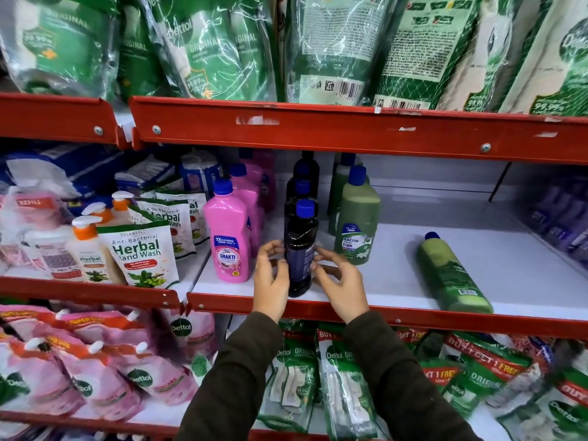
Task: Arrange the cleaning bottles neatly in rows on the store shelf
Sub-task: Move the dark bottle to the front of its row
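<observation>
A dark purple bottle (299, 249) with a blue cap stands upright at the front of the white middle shelf (397, 249), heading a row of the same bottles. My left hand (270, 275) and my right hand (339, 280) flank it with fingers spread, their tips at its sides; no firm grip shows. Left of it runs a row of pink bottles (227, 237). On its right stand two green bottles (358, 218), one behind the other. Another green bottle (451, 275) lies on its side further right, cap pointing to the back.
Herbal hand wash pouches (140, 249) and pump bottles (84, 249) fill the neighbouring shelf on the left. Green refill pouches (216, 46) hang over the red rail (318, 128) above. Pink and green pouches (343, 383) sit on the shelf below. Purple packs (563, 218) are at the far right.
</observation>
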Demonstrator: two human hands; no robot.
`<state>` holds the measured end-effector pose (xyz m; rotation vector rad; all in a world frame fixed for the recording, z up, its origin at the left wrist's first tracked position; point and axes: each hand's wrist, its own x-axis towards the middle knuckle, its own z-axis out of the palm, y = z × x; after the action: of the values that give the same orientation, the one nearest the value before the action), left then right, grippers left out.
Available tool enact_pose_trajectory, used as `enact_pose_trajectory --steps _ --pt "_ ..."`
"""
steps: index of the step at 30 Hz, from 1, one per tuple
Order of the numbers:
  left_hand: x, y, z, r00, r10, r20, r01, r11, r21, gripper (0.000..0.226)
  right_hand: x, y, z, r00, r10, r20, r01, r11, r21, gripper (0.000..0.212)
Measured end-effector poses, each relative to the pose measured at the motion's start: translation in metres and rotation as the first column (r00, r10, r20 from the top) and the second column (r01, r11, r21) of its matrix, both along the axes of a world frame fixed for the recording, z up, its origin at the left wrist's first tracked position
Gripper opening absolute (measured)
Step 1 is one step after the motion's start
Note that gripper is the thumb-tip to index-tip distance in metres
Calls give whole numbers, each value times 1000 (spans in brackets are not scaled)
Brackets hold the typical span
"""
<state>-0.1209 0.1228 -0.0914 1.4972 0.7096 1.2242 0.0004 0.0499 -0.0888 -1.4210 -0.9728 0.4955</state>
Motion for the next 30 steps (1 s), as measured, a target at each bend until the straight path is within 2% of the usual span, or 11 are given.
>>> enact_pose_trajectory --steps 4,8,11,14,26,30 --pt "-4 3 1 990 -135 -40 134 991 -21 54 -2 -3 4 980 179 -93 -182 983 -29 58" --pt "-4 5 3 981 -195 8 195 979 -65 50 -2 1 1 991 130 14 -129 990 -53 48" --pt "-4 6 3 991 -120 62 127 983 -136 48 0 3 1 992 79 101 -75 996 -42 43" --pt "-3 7 3 997 -50 66 59 988 -143 46 3 4 1 985 58 164 -52 998 -44 43" --pt "1 0 4 994 50 95 -36 989 -143 37 0 3 4 991 53 121 -48 998 -47 42" --pt "4 -22 3 951 258 169 -260 966 -13 33 2 -10 1 998 45 39 -47 997 62 49"
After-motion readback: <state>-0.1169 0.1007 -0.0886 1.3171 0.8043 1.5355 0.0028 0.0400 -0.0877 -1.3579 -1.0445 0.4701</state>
